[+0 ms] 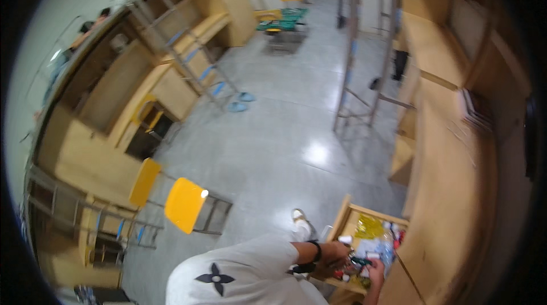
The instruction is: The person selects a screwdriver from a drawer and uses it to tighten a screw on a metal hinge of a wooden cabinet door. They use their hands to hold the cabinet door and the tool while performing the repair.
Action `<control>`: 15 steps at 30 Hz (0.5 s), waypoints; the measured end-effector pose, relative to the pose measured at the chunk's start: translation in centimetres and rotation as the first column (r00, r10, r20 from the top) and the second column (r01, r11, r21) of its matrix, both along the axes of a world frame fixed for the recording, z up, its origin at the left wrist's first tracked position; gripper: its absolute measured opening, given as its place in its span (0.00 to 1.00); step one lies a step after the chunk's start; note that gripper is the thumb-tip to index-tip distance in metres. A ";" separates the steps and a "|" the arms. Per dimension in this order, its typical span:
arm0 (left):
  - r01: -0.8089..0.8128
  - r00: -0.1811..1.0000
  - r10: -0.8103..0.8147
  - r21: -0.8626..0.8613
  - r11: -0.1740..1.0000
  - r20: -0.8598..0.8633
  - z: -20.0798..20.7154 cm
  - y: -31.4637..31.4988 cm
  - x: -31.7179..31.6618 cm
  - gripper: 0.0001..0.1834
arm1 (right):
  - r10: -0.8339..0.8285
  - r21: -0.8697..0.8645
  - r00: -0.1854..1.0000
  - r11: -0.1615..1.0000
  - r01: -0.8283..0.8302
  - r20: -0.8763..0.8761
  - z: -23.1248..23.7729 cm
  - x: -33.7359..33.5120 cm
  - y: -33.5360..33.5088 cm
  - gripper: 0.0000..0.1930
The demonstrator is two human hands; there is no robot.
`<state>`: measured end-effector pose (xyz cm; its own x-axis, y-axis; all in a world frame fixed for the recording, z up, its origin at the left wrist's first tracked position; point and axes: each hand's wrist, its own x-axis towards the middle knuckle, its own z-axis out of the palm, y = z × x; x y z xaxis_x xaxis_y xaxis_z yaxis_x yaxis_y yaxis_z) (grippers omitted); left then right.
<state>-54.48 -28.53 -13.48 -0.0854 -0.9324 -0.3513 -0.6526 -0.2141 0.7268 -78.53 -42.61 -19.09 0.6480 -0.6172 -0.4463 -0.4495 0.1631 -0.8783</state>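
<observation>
Both hands are over an open wooden drawer [346, 214] at the lower right, which is full of small clutter. My left hand [336, 254], with a black band on its wrist, reaches in from the left. My right hand [376, 275] comes up from the lower edge. They meet at a small dark-green object [360, 260]; the picture is too small to show which fingers grip it. In the drawer lie a yellow bag [370, 226], a clear plastic bottle [388, 248] and some red bits [342, 274].
A long wooden counter [456, 191] runs along the right above the drawer. Two yellow chairs [183, 205] stand on the grey floor at the left. Metal ladder frames [356, 77] stand mid-room, wooden shelving [114, 94] lines the left, and a cart [285, 29] is far back.
</observation>
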 end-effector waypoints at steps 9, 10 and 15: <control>0.315 0.943 -0.318 0.043 0.948 0.100 2.3 -2.4 0.7 0.21 | -0.206 -0.588 0.951 0.808 0.033 -0.230 7.8 2.3 -0.9 0.20; 0.304 0.949 -0.296 -0.062 0.951 0.112 3.6 -2.0 1.1 0.20 | -0.180 -0.631 0.950 0.775 -0.023 -0.255 10.7 3.1 -1.2 0.19; 0.365 0.917 -0.333 -0.126 0.922 0.221 2.6 -1.7 0.8 0.11 | -0.106 -0.588 0.990 0.808 0.032 -0.093 16.6 4.4 -2.4 0.14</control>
